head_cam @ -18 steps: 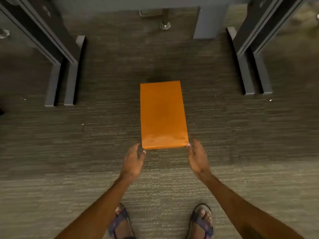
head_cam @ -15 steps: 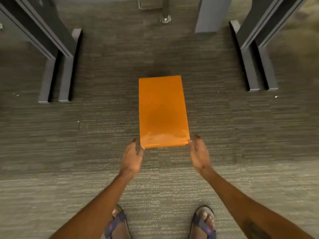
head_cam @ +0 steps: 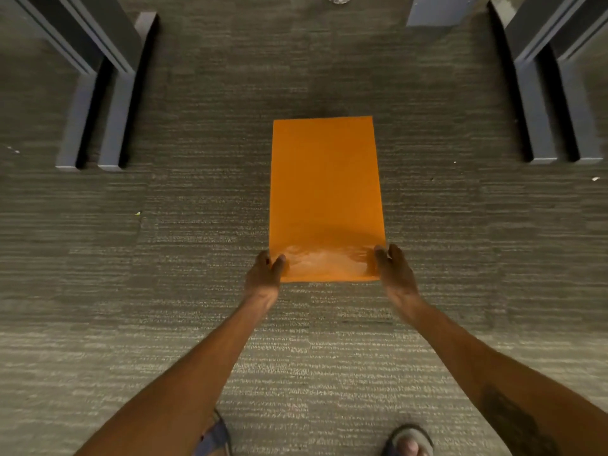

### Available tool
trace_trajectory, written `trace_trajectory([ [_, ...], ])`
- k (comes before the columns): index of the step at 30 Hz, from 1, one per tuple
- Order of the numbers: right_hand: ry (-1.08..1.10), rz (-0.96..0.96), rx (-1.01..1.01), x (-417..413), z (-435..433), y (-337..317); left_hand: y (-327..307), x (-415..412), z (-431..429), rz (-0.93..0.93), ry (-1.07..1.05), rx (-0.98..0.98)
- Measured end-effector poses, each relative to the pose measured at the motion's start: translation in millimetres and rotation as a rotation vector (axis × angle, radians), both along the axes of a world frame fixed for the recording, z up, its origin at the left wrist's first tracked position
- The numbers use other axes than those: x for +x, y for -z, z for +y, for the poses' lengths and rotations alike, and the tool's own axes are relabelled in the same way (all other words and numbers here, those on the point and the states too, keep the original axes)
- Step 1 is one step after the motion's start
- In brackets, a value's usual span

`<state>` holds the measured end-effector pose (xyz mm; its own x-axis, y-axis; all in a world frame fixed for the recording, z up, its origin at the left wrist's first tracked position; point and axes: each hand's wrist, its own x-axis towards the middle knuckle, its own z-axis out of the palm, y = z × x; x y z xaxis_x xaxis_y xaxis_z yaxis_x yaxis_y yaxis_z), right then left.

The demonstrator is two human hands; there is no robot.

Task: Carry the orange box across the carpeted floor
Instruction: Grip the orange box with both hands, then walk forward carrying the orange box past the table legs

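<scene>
Box (head_cam: 326, 195): flat orange rectangle, long axis running away from the person, centred in view over the carpet (head_cam: 197, 251). Top face smooth, with a glossy sheen at the near end. Dark shadow just past the far edge. Whether the box rests on the floor or is lifted clear cannot be told from this angle.

Left hand (head_cam: 263, 278) clasps the near left corner, thumb over the top face, fingers (head_cam: 262, 260) wrapped along the side. Right hand (head_cam: 394, 274) mirrors it on the near right corner, thumb laid on top. Both hands are closed on the box at its near end only; the far end has no support from them. Judgement: this paired corner hold suits a wide, shallow load, keeping it level and square to the body, arms extended so the feet stay clear. With all the purchase at one end, the far end could dip if the clasp slackens.

Carpet: grey-green, short pile, fine horizontal striping, tile seams visible; a few pale specks of litter. Firm, even footing, by the look.

Room: dark desk legs (head_cam: 112, 103) with long flat feet to the left, a matching pair (head_cam: 539, 106) to the right, leaving an open lane ahead. A grey panel (head_cam: 437, 9) at top. Sandalled feet at bottom edge, right sandal (head_cam: 409, 441) clearer.
</scene>
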<state>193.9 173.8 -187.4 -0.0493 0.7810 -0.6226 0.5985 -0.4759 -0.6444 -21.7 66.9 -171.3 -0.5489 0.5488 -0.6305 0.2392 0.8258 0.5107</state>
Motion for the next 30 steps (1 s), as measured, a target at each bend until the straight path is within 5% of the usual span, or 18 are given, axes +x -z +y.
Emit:
trace_trajectory([
  [6, 0.046, 0.281, -0.059, -0.7, 6.6, 10.3, 18.6, -4.6, 3.2, -0.118, -0.083, 0.052],
  [12, 0.060, 0.321, -0.103, 0.9, 11.0, 20.5, 30.3, -9.1, 9.5, -0.245, -0.220, 0.121],
  [30, 0.002, 0.428, -0.071, -86.2, -2.8, -39.0, -31.4, -89.6, -17.8, -0.065, -0.212, 0.159],
])
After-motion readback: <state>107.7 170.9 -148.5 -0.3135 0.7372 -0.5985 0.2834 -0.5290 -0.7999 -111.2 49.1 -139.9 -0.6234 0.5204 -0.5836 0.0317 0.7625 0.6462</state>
